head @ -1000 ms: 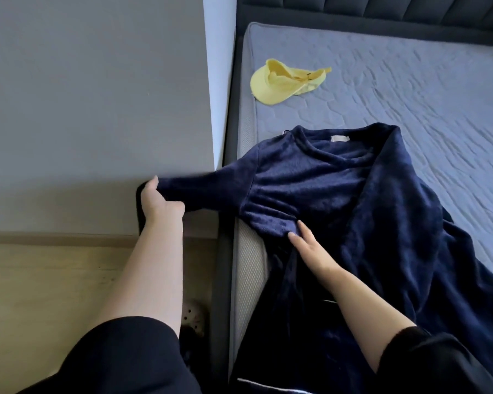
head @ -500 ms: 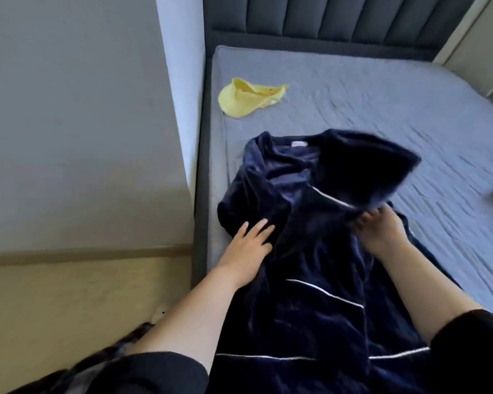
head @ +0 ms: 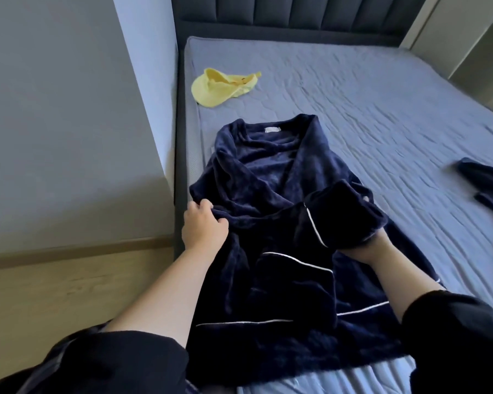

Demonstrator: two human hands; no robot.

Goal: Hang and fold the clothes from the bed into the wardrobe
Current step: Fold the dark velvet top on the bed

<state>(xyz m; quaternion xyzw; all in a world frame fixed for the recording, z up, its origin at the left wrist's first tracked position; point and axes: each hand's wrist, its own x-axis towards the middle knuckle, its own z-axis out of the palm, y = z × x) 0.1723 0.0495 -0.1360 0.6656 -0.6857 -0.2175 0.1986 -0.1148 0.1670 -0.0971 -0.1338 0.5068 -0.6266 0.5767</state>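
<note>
Navy robe (head: 268, 177) with white piping, flat along left edge of bed (head: 382, 109), left grip (head: 204, 228) pinching its side fold, right grip (head: 365, 248) clutching folded-in sleeve (head: 339, 214), fingers hidden, yellow cap (head: 219, 89) near far-left corner

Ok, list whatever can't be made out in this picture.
1. Right hand: in the head view its fingers are hidden under the turned sleeve of the robe, so its grip is unclear.
2. Dark garment: head view, cut off by the right edge, so its kind cannot be told.
3. Collar label: head view, too small to read.
</note>
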